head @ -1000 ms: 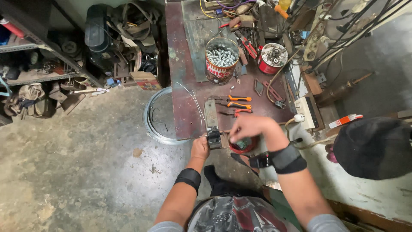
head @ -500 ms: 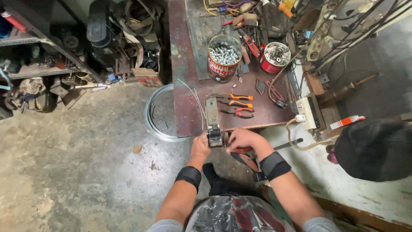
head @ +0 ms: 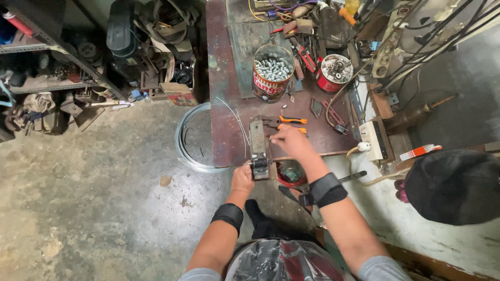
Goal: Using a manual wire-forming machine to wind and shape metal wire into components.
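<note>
At about nine o'clock from the bench lies a coil of wire (head: pixel 194 136) on the concrete floor, one loose strand arcing up over the brown bench top (head: pixel 229 130). The left hand (head: pixel 242 178) sits at the bench's near edge, fingers curled shut around the lower end of a small metal bending jig (head: pixel 259 148). To work well here, that hand should keep the jig pinned flat while the wire is fed square into it (a slipping jig would likely spoil the bend). The right hand (head: pixel 289 141), at three o'clock from the jig, has its fingertips pinched together beside the jig's middle; whether they grip wire I cannot tell. Orange-handled pliers (head: pixel 289 122) lie just beyond it.

Half a second ago the right hand was lower, close by the left at the bench edge; it has since moved up and outward.
</note>
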